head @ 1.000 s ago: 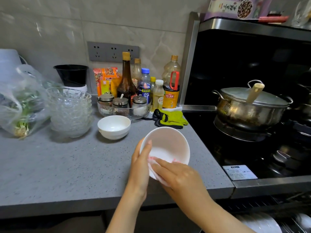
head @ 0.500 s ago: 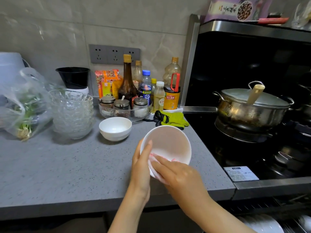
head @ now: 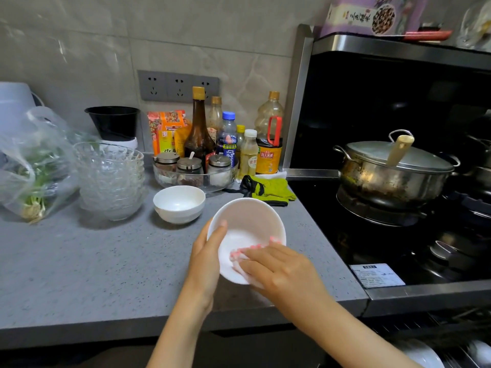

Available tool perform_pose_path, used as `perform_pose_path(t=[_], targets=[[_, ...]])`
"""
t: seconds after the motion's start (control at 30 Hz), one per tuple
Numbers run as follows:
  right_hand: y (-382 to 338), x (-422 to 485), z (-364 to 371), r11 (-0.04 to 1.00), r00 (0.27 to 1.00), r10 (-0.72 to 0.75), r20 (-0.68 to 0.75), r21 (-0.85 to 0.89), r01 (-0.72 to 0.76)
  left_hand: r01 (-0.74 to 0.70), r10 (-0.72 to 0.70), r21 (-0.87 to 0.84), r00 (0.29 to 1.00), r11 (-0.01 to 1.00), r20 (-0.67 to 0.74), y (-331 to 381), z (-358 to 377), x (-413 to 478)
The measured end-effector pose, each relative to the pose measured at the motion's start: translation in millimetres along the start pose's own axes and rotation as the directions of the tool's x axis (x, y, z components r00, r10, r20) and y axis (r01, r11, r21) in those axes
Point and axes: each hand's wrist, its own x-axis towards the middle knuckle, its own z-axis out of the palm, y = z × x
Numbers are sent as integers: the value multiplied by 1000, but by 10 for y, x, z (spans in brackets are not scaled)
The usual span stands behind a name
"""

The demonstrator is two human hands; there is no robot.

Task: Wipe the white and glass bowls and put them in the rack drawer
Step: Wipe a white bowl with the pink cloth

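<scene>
Since half a second ago: the right hand [head: 281,269] has slid its fingers further across the inside of the held white bowl [head: 247,221], and the cloth has travelled with it.
Rack drawer [head: 457,351]: lowest and nearest, below and right of the held white bowl; pale dishes lie in it, and it is only partly in view and blurred.
Right hand: fingers laid nearly flat, pointing left, and pressing the cloth against the bowl's inner wall.
Cloth [head: 237,262]: white with a pink edge, mostly under the right fingers, with some spilling over the near rim.
Left hand [head: 207,256]: grips the bowl's left rim, thumb hooked inside; the other fingers are hidden behind the wall.
Held white bowl: tilted toward the camera, over the near right part of the grey counter [head: 79,261].
Second white bowl [head: 179,203]: upright on the counter, just behind and left of the held one.
Glass bowls [head: 110,179]: nested in one stack, further left.
Green glove [head: 271,189]: lying flat just behind the held bowl.
Glass dish [head: 196,181]: behind the second bowl, holding three lidded jars.
Bottles [head: 199,134]: clustered against the wall behind the dish.
Steel pot [head: 393,171]: lidded, on the hob, behind and right of the held bowl.
</scene>
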Motion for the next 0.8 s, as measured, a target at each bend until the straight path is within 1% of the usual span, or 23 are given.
perform_pose_path(t=[0.07, 0.13, 0.23, 0.3, 0.33, 0.37, 0.47, 0.5, 0.57, 0.6, 0.67, 0.73, 0.77, 0.8], targets=[[52, -31, -4, 1000, 1000, -15, -6, 13, 15, -26, 24, 43, 999, 999, 45, 14, -50, 28], [1, -34, 1, 1000, 1000, 9, 1, 0, -9, -28, 27, 5, 998, 1000, 52, -29, -22, -15], [-154, 20, 42, 992, 992, 122, -7, 17, -122, 10, -10, -101, 1000, 995, -1, -128, 102, -125], [-223, 64, 65, 981, 982, 187, 3, 55, -187, 13, -17, -124, 999, 992, -29, -138, 143, -149], [-220, 67, 73, 982, 983, 182, 9, 58, -182, 6, -10, -113, 999, 994, -30, -116, 130, -127], [-188, 44, 78, 988, 990, 142, 21, 59, -143, -1, -1, -90, 1000, 996, -21, -79, 94, -90], [17, -26, -23, 997, 996, -32, 85, 73, 26, -56, 54, 40, 996, 998, 64, 50, -37, 19], [72, -17, -77, 996, 993, -67, 93, 61, 61, -83, 77, 73, 993, 994, 88, 77, -62, 30], [100, 7, -117, 997, 993, -76, 88, 26, 74, -130, 120, 87, 987, 988, 109, 79, -54, 9], [69, 28, -107, 998, 995, -58, 78, 7, 57, -145, 138, 67, 985, 987, 103, 53, -17, -16], [-37, 71, -63, 999, 998, 48, 47, 10, -49, -154, 154, -9, 986, 988, 55, -33, 82, -78], [-138, 65, -13, 982, 985, 167, 40, 79, -170, -151, 152, -60, 988, 987, 11, -109, 167, -122], [-178, 58, -12, 976, 979, 195, 58, 92, -200, -151, 152, -57, 988, 987, 4, -117, 185, -129], [-189, 30, -12, 979, 981, 178, 81, 86, -185, -153, 153, -40, 988, 987, 14, -105, 181, -120]])
